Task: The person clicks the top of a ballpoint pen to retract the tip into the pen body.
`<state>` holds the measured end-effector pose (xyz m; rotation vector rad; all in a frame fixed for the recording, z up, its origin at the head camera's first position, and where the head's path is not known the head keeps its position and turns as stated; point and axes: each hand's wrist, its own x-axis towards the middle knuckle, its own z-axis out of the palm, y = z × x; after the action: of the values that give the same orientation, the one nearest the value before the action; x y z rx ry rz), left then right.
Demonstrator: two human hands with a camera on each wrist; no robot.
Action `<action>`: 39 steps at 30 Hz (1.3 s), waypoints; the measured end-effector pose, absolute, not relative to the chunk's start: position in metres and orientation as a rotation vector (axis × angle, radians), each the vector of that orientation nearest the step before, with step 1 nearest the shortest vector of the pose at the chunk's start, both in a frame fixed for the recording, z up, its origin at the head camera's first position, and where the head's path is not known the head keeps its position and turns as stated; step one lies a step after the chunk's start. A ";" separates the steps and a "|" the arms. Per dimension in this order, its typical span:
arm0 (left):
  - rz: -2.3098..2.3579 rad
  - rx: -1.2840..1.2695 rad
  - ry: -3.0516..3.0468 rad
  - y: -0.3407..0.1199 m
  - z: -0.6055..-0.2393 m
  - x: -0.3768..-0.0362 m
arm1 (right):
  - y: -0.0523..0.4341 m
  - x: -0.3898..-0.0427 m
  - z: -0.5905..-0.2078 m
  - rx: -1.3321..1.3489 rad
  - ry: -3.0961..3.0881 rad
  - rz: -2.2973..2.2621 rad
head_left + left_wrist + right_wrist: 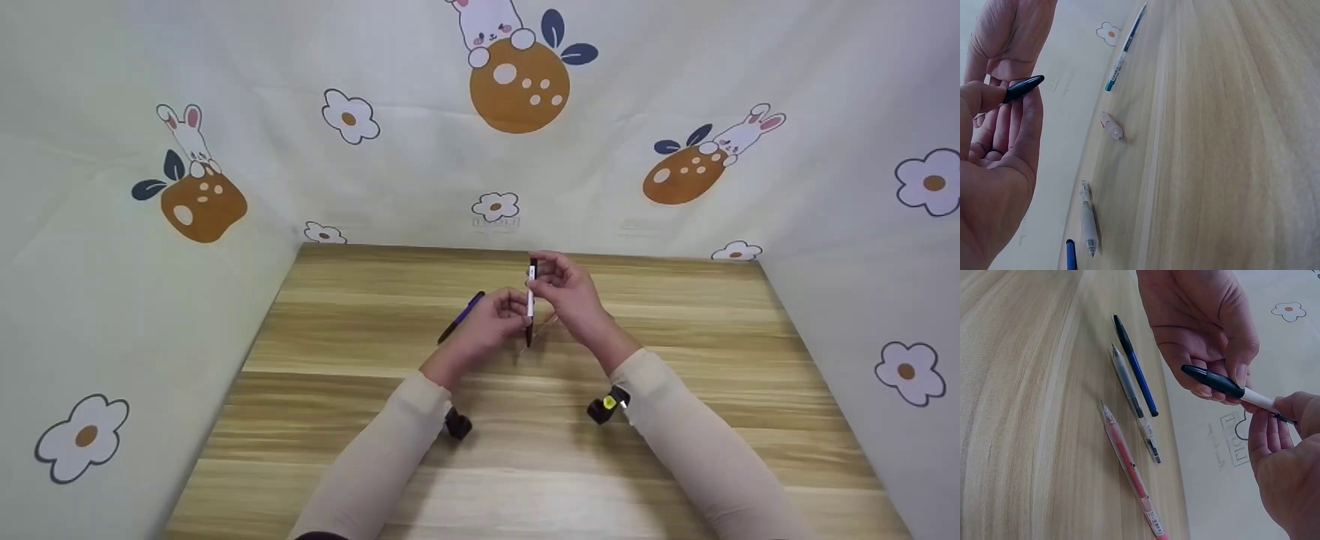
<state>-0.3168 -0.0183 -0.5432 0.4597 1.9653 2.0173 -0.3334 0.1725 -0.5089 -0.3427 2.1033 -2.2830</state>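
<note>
Black-capped pen point(1224, 386) | both hands pinch it | far end hidden by right hand point(1283, 461)

Blue pen point(1071, 254) cut off by bottom edge.

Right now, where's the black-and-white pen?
Held above the table's far middle in the head view: left hand pinches the black-and-white pen at its black end, right hand the other.

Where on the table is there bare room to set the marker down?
Bare wood lies along the near edge of the table and right of the right hand. Crowded: beneath both hands, where the blue pen and other pens lie.
</note>
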 end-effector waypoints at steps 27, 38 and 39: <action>1.985 0.429 1.973 -0.029 -0.544 -0.316 | 0.169 -0.339 -0.515 -0.348 2.202 -2.219; 1.952 0.393 2.073 -0.044 -0.546 -0.319 | 0.169 -0.344 -0.521 -0.459 2.472 -1.924; 1.944 0.389 2.089 -0.046 -0.547 -0.320 | 0.169 -0.345 -0.522 -0.467 2.490 -1.898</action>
<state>-0.3200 -0.0458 -0.5466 0.3894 2.0889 1.9436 -0.3451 0.1688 -0.5225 -0.4674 2.4896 -1.8981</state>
